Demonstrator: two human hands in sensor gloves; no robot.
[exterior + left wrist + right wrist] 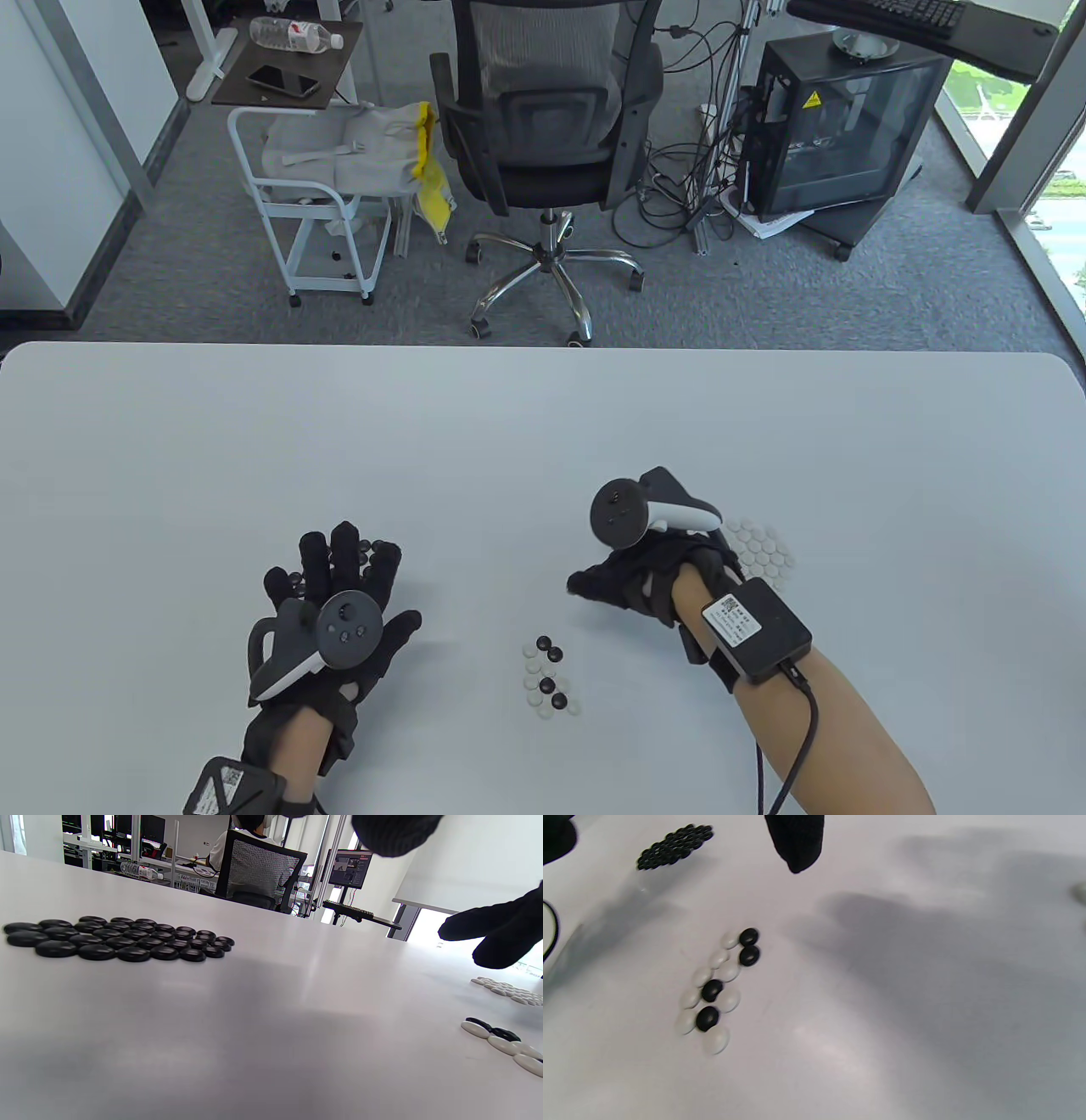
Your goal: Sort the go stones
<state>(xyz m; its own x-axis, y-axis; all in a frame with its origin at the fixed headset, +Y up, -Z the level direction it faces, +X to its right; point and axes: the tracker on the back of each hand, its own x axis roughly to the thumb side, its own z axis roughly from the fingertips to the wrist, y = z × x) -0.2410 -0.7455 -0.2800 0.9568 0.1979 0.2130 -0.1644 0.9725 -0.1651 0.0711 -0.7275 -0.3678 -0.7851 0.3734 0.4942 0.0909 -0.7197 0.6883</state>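
L hand (327, 607) lies flat, fingers straight, over the black stones (114, 940). R hand (649, 569) hangs loose w/ nothing in it, by the white stones (764, 552). Mixed pile (550, 677) sits on the table (509, 424) btwn both hands.

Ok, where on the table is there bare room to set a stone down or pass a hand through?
Bare: the table's whole far half, and the strip between the left hand and the mixed stones. Crowded: black pile under the left hand's fingers, white pile beside the right hand, and the mixed stones near the front edge.
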